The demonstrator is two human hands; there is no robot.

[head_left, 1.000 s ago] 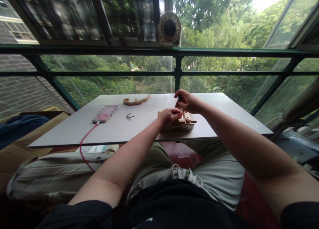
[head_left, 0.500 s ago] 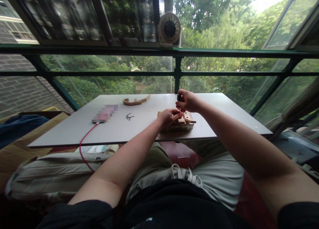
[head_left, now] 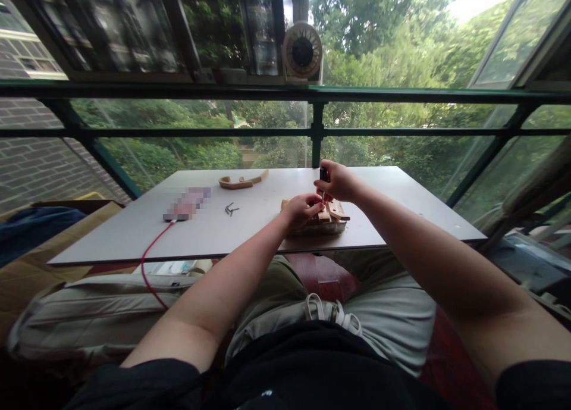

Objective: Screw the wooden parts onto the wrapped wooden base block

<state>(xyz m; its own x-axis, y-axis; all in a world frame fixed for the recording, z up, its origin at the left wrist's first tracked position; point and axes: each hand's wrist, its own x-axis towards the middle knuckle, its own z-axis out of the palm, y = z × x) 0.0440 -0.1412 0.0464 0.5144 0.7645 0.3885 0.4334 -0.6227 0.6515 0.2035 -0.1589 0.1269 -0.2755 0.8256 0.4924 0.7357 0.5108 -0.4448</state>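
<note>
My right hand (head_left: 336, 181) is closed around the black handle of a screwdriver (head_left: 323, 174), held upright with its shaft pointing down. Below it lies a wooden assembly (head_left: 338, 210) of light pieces with holes, on a darker base (head_left: 334, 227) near the table's front edge. My left hand (head_left: 304, 209) rests at the left side of the assembly. Its thumb and fingers pinch together close to the screwdriver's tip; what they grip is too small to make out. The fingers cover part of the wood and the tip.
On the white table (head_left: 200, 240), several screws (head_left: 231, 209) lie left of the assembly. A curved wooden piece (head_left: 243, 181) sits farther back. A blurred-out phone-like object (head_left: 187, 205) with a red cable (head_left: 149, 249) is at the left. A round fan (head_left: 303, 50) stands above the green railing (head_left: 178, 132).
The screwdriver handle has shifted very slightly in my right hand. Both hands stay at the same spot over the wooden assembly; the view has moved a little.
</note>
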